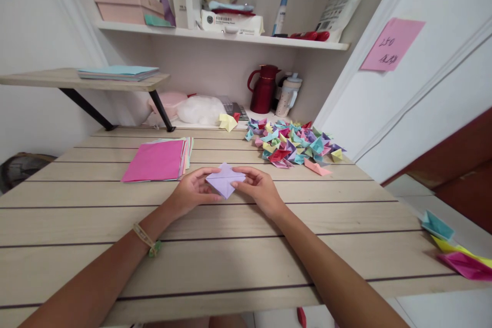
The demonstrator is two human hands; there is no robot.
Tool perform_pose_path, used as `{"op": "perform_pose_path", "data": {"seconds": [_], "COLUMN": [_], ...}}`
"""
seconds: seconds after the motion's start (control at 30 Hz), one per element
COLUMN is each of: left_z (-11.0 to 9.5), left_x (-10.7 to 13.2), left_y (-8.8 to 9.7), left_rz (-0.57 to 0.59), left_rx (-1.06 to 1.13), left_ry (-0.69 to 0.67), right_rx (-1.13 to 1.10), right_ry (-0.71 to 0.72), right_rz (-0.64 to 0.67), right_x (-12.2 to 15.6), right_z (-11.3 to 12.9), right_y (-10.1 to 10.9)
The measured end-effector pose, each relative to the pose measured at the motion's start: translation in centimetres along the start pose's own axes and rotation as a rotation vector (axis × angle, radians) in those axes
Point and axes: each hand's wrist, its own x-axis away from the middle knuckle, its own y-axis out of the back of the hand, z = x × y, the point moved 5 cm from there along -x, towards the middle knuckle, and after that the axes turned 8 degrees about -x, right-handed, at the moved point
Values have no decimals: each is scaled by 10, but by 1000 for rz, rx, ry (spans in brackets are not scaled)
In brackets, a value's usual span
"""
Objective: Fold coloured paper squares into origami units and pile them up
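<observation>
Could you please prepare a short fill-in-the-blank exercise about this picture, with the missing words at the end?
1. The left hand and the right hand hold a folded paper coloured light ____.
2. The bracelet is on the person's ____ side.
3. The number written on the pink note is ____.
4. Seen from the person, the pile of folded paper pieces lies to the ____ of the stack of paper sheets.

Missing words: purple; left; 250; right.

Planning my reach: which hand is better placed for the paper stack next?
Probably your left hand: it's nearer the paper stack; your right hand is beyond the folded purple paper.
</observation>
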Motion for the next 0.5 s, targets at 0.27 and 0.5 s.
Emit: {"op": "perform_pose_path", "data": {"seconds": [0.27, 0.5], "left_z": [-6, -8], "left_x": [1, 2], "left_y": [1, -8], "left_rz": [-27, 39], "left_rx": [-152, -50], "left_ry": [19, -10], "right_rx": [226, 744], "right_ry": [213, 560], "right_rz": [-120, 115], "right_x": [3, 18], "right_z": [13, 27], "right_y": [3, -26]}}
